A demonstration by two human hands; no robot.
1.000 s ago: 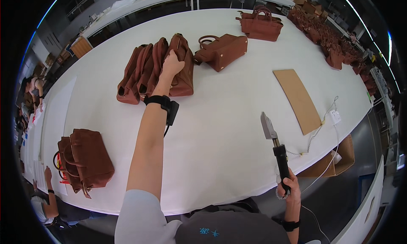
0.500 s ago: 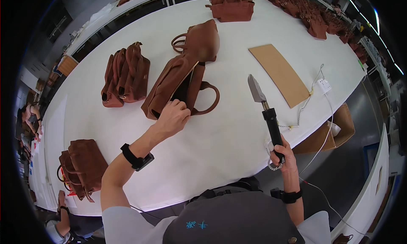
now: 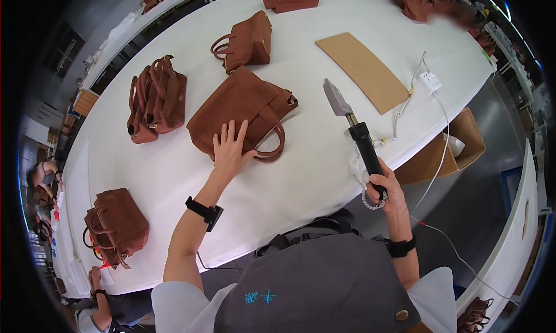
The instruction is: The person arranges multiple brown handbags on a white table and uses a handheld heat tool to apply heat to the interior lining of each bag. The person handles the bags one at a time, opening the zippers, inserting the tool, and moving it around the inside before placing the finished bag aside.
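A brown handbag [image 3: 226, 107] lies on its side on the white table [image 3: 255, 200]. My left hand [image 3: 230, 150] rests on its side panel with the fingers spread, the thumb close to a looped handle [image 3: 272, 153]. In my right hand [image 3: 387, 185] is an electric hand iron [image 3: 365, 146], gripped by its black handle. Its pointed metal head tilts up and away, above the table and apart from the bag. A braided cord hangs from the handle's end.
Other brown bags [image 3: 157, 98] stand left; one [image 3: 249, 43] is just beyond, another [image 3: 119, 226] near left. A tan board [image 3: 365, 72] lies right, beside a white power strip [image 3: 430, 81]. A cardboard box [image 3: 434, 153] sits below the right edge. A co-worker's hand [image 3: 94, 278] is at lower left.
The handbag has turned from its zipped opening showing to lying on its side. My left hand has gone from gripping at its opening to lying spread on the panel. The iron stays in my right hand.
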